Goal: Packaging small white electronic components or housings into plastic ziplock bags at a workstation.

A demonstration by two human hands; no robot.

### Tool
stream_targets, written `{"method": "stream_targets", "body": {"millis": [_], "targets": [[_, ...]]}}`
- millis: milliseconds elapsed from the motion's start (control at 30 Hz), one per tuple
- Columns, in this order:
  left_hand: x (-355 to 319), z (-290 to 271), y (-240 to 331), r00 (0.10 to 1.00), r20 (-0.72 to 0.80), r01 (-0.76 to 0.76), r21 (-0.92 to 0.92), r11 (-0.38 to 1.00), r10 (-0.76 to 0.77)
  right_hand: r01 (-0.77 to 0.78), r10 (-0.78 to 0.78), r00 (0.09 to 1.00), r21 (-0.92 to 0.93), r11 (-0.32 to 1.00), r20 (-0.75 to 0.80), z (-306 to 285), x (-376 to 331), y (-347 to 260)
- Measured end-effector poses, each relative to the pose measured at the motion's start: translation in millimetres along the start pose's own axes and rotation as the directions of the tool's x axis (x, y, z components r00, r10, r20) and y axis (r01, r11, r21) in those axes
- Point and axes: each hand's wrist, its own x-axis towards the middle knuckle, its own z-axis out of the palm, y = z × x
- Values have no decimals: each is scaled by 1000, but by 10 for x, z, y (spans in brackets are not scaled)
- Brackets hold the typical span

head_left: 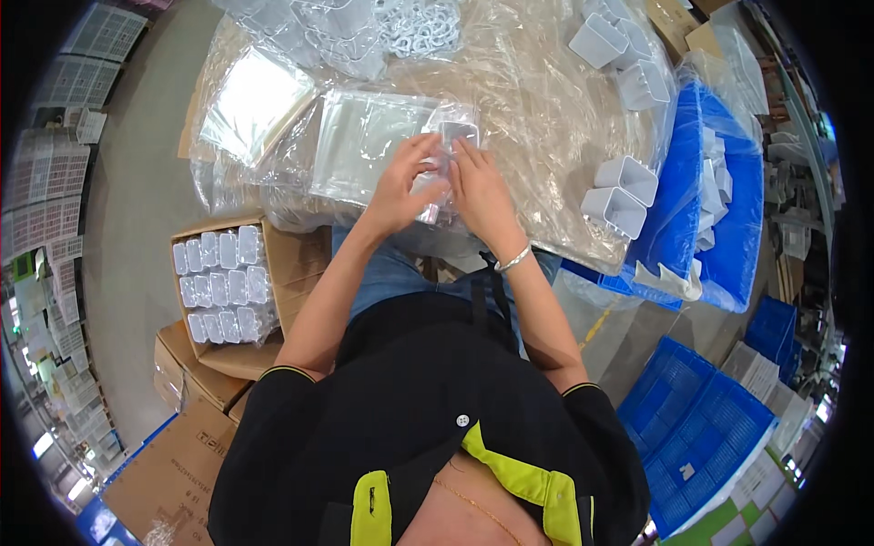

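Observation:
A small light-grey plastic container [462, 132] in clear film lies at the near middle of the covered table, and both hands are at it. My left hand [401, 187] is on its left side, with curved fingers and the thumb apart. My right hand [483, 193] has its fingers close together on the film at the container's near right side; the palm hides part of the grip. Directly left of the container, a stack of clear plastic bags [350, 146] lies flat, partly behind my left hand.
Shiny clear sheets [257, 102] sit at the left. White rings [419, 27] lie at the back; loose containers [622, 196] stand right. A blue bin [669, 205] adjoins the table's right edge. An open carton [289, 273] with bagged containers stands at left. Blue crates [701, 419] are lower right.

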Motion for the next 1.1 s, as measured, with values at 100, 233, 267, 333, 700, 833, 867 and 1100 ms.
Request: {"method": "stream_targets", "body": {"millis": [100,233,267,333,700,833,867,1100], "targets": [[14,6,29,957,195,-276,388,879,215,112,-108,993,-135,984,36,44,-19,147],[206,-74,-80,938,210,-346,514,785,276,114,-109,982,-24,993,156,-61,47,186],[240,-66,-111,938,207,-346,512,786,278,44,-68,979,127,991,192,-99,56,204],[286,-40,-171,983,101,-182,544,819,151,-29,-37,971,270,962,236,-117,53,204],[237,158,-283,967,-233,28,502,865,104,-102,117,980,-95,990,161,18,144,-74],[216,82,-480,930,-302,290,248,924,-211,117,-123,992,-345,931,6,285,67,-148],[216,32,-521,926,-312,293,242,925,-212,145,-168,985,-373,916,-30,267,33,-224],[232,90,-1098,946,-238,147,-293,945,-221,43,-48,999,-355,934,-3,431,51,-67]]}}
